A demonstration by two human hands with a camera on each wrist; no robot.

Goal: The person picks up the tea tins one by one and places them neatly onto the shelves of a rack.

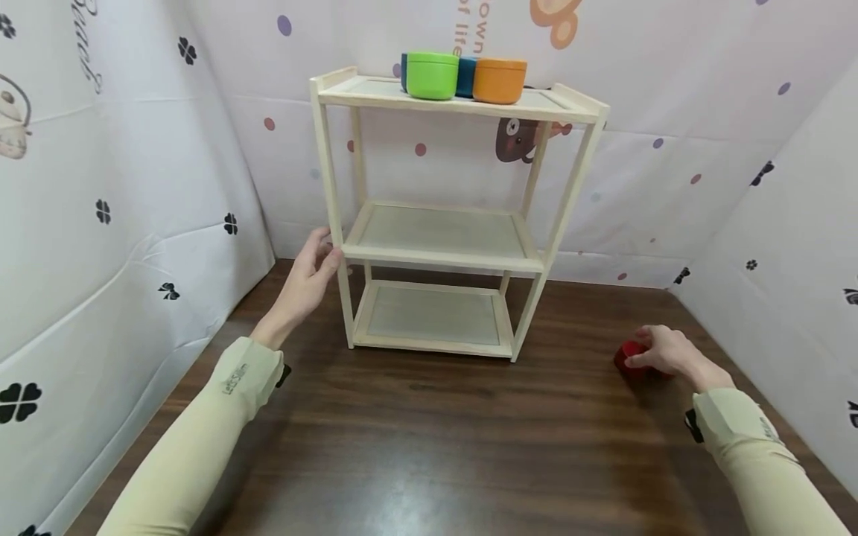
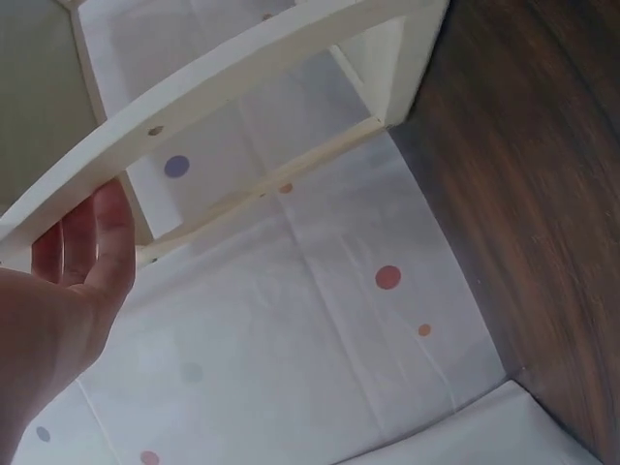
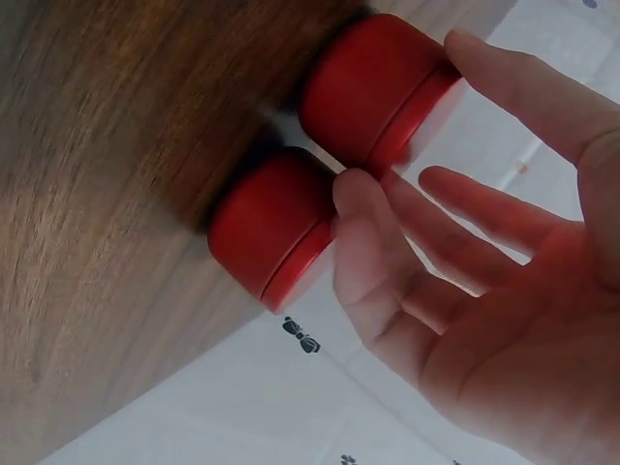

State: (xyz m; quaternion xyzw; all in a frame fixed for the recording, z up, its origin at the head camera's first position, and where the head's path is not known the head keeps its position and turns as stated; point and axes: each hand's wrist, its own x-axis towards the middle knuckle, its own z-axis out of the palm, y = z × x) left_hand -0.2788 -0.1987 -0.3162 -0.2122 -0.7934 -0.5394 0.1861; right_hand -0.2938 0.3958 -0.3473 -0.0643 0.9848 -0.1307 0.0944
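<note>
In the head view my left hand (image 1: 310, 275) grips the left front post of a cream wooden shelf rack (image 1: 442, 258), level with its middle shelf. The left wrist view shows its fingers (image 2: 114, 237) reaching behind the post. My right hand (image 1: 666, 351) is low over two red cups (image 3: 373, 87) standing side by side on the table at the right. Its thumb tip is right at the rim of one cup, and the index fingertip lies between that cup and the other red cup (image 3: 266, 218). The remaining fingers hang loosely. From the head, the hand covers most of the second cup.
On the rack's top shelf stand a green cup (image 1: 432, 76), an orange cup (image 1: 500, 82) and blue cups (image 1: 465, 77) partly hidden behind them. The dark wooden table (image 1: 429, 432) is enclosed at back and sides by white patterned cloth (image 1: 670, 149).
</note>
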